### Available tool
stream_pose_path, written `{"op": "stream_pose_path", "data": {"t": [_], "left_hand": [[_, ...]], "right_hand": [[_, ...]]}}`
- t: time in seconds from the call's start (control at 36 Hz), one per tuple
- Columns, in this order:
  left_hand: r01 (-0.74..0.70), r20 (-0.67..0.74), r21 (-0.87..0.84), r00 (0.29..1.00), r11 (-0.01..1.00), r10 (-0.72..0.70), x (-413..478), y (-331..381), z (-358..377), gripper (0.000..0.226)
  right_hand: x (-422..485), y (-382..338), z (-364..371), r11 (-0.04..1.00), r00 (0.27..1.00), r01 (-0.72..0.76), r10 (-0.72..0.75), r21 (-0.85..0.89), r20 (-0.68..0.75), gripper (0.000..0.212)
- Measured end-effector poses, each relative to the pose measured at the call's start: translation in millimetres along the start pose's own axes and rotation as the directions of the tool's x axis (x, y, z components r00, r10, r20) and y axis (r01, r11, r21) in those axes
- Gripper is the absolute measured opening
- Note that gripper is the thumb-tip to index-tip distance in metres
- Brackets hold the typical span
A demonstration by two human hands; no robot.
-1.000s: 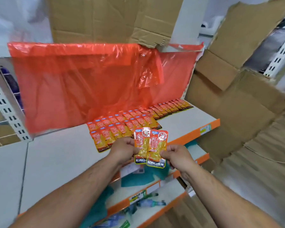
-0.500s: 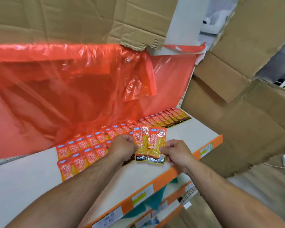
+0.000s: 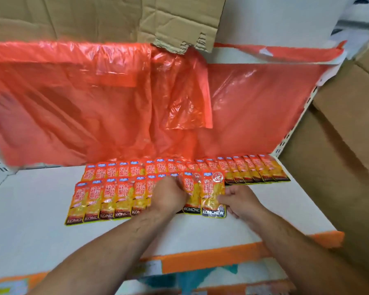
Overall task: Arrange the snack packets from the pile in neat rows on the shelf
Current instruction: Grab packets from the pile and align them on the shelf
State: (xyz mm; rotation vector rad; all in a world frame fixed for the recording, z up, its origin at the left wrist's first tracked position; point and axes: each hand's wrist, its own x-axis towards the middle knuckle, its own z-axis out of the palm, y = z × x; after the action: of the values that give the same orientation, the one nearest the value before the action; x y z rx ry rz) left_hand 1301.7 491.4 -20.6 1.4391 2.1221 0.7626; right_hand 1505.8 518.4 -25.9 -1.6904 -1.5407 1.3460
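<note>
On the shelf (image 3: 275, 211), front row (image 3: 107, 199) right end: left hand (image 3: 170, 194) and right hand (image 3: 241, 201) pinch the held packets (image 3: 213, 194). Risk: setting them down shoves the overlapped row askew.

Open white shelf (image 3: 275, 209) at three o'clock of the right hand (image 3: 241, 200), bare right up to the cardboard boxes (image 3: 345, 145) walling off that side. At six o'clock a free strip of board runs before the front row of packets (image 3: 107, 196), out to the orange shelf lip (image 3: 202, 261), and both forearms cross it. More bare board at nine o'clock. Twelve o'clock is blocked: the back row of packets (image 3: 232, 169) lies at the foot of the hanging red plastic sheet (image 3: 94, 99). The left hand (image 3: 170, 194) and the held packets (image 3: 212, 188) fill the front row's right end.
</note>
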Motion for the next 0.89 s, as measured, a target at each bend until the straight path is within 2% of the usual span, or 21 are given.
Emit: {"op": "stream_pose_path", "data": {"t": [0.14, 0.28, 0.47, 0.61, 0.72, 0.89], "left_hand": [[0.039, -0.081, 0.080, 0.996, 0.996, -0.032, -9, 8, 12, 0.019], [0.081, -0.114, 0.144, 0.991, 0.986, -0.065, -10, 18, 16, 0.020], [0.121, -0.142, 0.221, 0.986, 0.968, -0.091, -13, 20, 21, 0.022], [0.148, -0.169, 0.277, 0.980, 0.949, -0.103, -16, 24, 25, 0.011], [0.116, -0.199, 0.302, 0.978, 0.946, -0.056, -21, 26, 23, 0.021], [-0.030, -0.260, 0.378, 0.956, 0.925, 0.138, -28, 18, 16, 0.025]], "right_hand": [[11, 8, -8, 0.999, 0.990, 0.045, -0.041, -0.027, 0.132, 0.047], [18, 12, -11, 0.999, 0.983, 0.033, -0.031, -0.004, 0.183, 0.045], [22, 15, -16, 1.000, 0.972, 0.000, -0.007, 0.030, 0.235, 0.026], [22, 13, -19, 0.999, 0.967, 0.004, -0.015, 0.043, 0.254, 0.019], [24, 11, -22, 0.998, 0.962, -0.024, 0.007, 0.060, 0.273, 0.017], [27, 5, -21, 0.998, 0.964, -0.026, 0.012, 0.048, 0.264, 0.014]]}}
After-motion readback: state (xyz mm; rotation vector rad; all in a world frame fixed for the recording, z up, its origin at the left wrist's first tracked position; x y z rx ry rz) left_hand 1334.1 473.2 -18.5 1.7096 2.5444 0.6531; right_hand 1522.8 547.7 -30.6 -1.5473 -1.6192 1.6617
